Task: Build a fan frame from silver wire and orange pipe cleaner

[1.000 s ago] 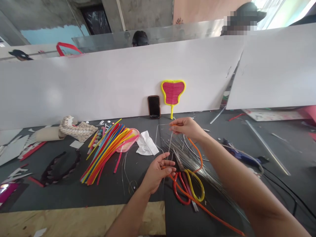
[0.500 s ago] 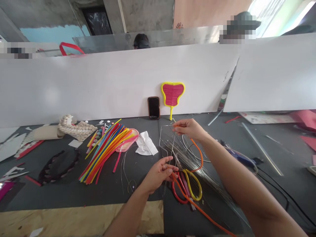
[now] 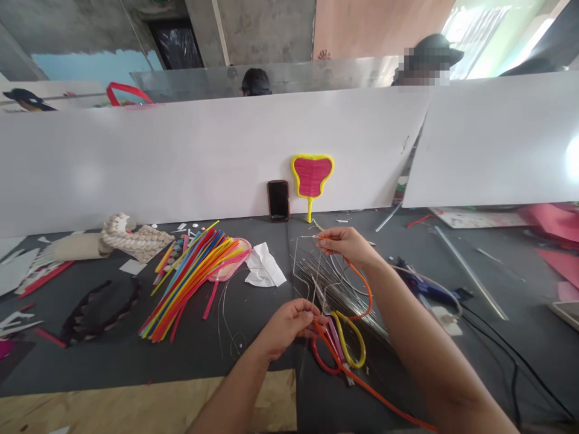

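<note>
A thin bent wire frame (image 3: 295, 260) stands between my hands over the dark table. My left hand (image 3: 292, 325) is closed in a pinch around its lower end, with the orange cord (image 3: 377, 395) also at its fingers. At the frame's top corner my right hand (image 3: 346, 246) pinches the other end of the cord, which loops down past the wrist. Beneath the hands lie scissors with yellow and red handles (image 3: 360, 349) and a bundle of straight wires (image 3: 357, 301). A yellow-edged maroon hand fan (image 3: 313, 176) leans upright against the white board behind.
A phone (image 3: 278, 201) leans beside the fan. Left are colourful strips (image 3: 190, 280), white tissue (image 3: 266, 265), a dark braided band (image 3: 99, 310) and a beige woven piece (image 3: 136, 238). Right are a blue glue gun (image 3: 425, 283) with cables and a clear stick (image 3: 470, 271).
My left fingers have curled closer together at the wire's lower end. The right hand has come slightly lower, still pinching at the top. The view has shifted a little.
</note>
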`<control>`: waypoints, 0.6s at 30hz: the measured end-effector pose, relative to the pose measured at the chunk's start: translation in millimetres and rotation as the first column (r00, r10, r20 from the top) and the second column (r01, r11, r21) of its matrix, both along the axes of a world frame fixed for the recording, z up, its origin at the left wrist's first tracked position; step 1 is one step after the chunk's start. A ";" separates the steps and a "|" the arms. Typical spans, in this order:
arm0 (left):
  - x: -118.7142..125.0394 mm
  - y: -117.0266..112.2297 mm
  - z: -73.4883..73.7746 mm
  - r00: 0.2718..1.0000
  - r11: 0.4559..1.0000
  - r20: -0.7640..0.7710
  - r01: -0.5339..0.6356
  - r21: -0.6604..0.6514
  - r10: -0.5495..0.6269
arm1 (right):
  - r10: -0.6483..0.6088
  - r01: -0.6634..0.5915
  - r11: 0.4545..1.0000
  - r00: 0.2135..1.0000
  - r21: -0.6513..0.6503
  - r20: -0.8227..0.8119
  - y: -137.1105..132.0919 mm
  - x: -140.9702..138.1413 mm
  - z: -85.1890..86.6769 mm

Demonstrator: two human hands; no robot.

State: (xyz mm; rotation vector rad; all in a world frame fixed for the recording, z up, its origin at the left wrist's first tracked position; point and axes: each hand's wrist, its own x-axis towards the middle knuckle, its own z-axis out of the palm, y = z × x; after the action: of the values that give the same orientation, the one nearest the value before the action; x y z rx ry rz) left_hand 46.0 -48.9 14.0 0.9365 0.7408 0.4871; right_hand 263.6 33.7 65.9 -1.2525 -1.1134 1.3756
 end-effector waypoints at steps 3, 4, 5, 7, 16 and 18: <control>1.7 -1.9 -1.2 0.999 0.999 -0.028 0.029 0.026 -0.028 | 0.026 -0.026 1.000 0.999 -0.009 -0.026 -2.7 3.4 -7.1; 2.1 -2.1 -1.6 0.999 0.999 -0.033 0.034 0.032 -0.033 | 0.033 -0.033 0.999 0.999 -0.005 -0.032 -3.6 4.3 -8.8; 2.4 -2.1 -2.1 0.999 0.999 -0.036 0.039 0.033 -0.038 | 0.040 -0.040 0.999 0.999 0.001 -0.035 -4.4 4.9 -10.2; 2.4 -1.3 -3.3 0.998 0.999 -0.045 0.047 0.021 -0.046 | 0.044 -0.043 0.999 0.998 0.015 -0.035 -5.6 4.8 -12.1; 2.8 2.5 -8.7 0.997 0.998 -0.071 0.021 -0.052 -0.025 | 0.046 -0.046 0.998 0.999 0.033 -0.029 1.9 -3.2 -17.2; 3.4 2.4 -7.8 0.997 0.998 -0.075 0.008 -0.068 -0.013 | 0.050 -0.050 0.998 0.999 0.040 -0.019 4.3 -4.4 -17.5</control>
State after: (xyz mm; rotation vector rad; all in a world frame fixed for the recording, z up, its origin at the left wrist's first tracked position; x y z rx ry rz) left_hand 49.4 -46.5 6.2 0.8988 0.8158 0.4162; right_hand 259.1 37.9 48.4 -1.1876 -1.1597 1.3940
